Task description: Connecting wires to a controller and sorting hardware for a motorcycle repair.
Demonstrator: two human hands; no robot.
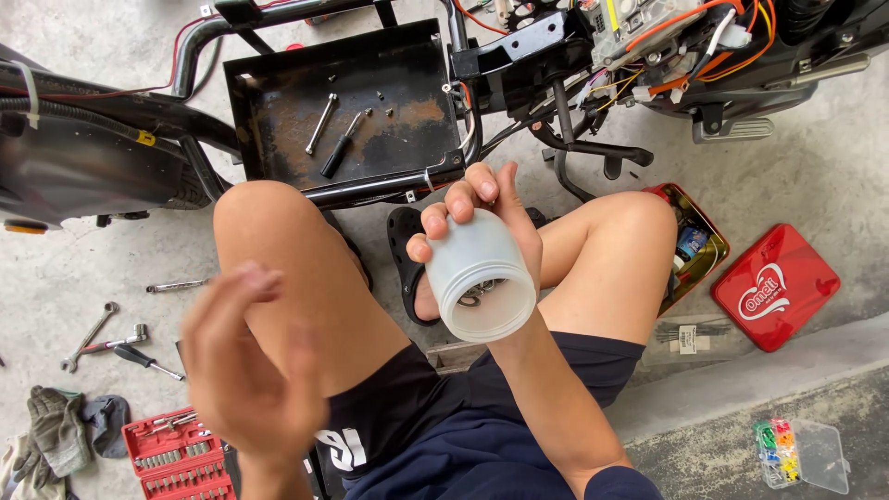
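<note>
Clearly right hand (486, 218) grips a frosted plastic jar (482, 278) (small metal parts inside); blurred left hand (250, 356) seems open, empty.

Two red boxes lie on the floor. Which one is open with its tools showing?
The red bit set case at lower left, by the left hand: open, rows of bits showing. The red tin lid at right lies flat, showing only its top.

jar (483, 278): frosted matt plastic | tray (269, 120): rusty rough metal | lid (776, 285): glossy red metal
</note>
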